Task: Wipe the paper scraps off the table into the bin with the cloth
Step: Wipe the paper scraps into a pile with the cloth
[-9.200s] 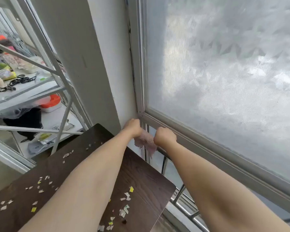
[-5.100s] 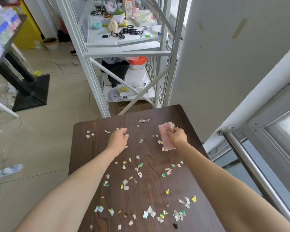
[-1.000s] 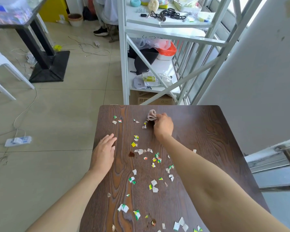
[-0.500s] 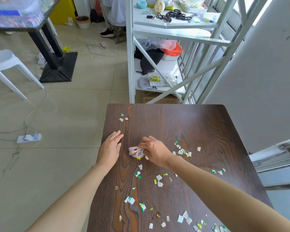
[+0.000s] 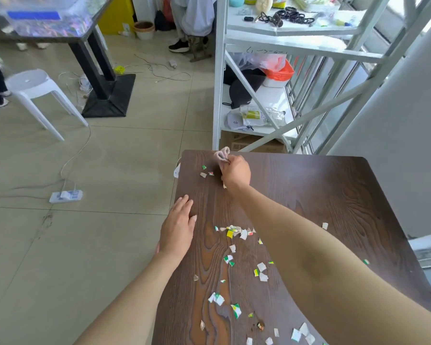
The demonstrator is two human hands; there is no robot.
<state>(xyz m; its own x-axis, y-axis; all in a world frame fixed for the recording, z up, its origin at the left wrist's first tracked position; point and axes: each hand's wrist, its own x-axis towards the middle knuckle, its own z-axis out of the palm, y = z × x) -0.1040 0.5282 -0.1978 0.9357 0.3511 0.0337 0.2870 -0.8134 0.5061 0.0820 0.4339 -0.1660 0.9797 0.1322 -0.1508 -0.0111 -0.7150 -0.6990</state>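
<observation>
My right hand (image 5: 235, 173) is closed around a small bunched pink cloth (image 5: 222, 154) at the far left corner of the dark wooden table (image 5: 321, 192). Three paper scraps (image 5: 207, 172) lie just left of that hand. My left hand (image 5: 178, 227) rests flat at the table's left edge, fingers spread, holding nothing. A swept cluster of scraps (image 5: 235, 231) lies right of it, and several more scraps (image 5: 234, 308) are scattered toward the near end. No bin is in view.
A white metal shelf rack (image 5: 279, 41) with bags and clutter stands just beyond the table. On the tiled floor to the left are a power strip (image 5: 65, 196), a white stool (image 5: 33, 85) and a black table base (image 5: 107, 95). A white wall (image 5: 403, 125) borders the right.
My right hand with the cloth has moved from the table's middle, beside my left hand, back out to the far left corner. A cluster of scraps now lies where it wiped. My left hand barely shifted.
</observation>
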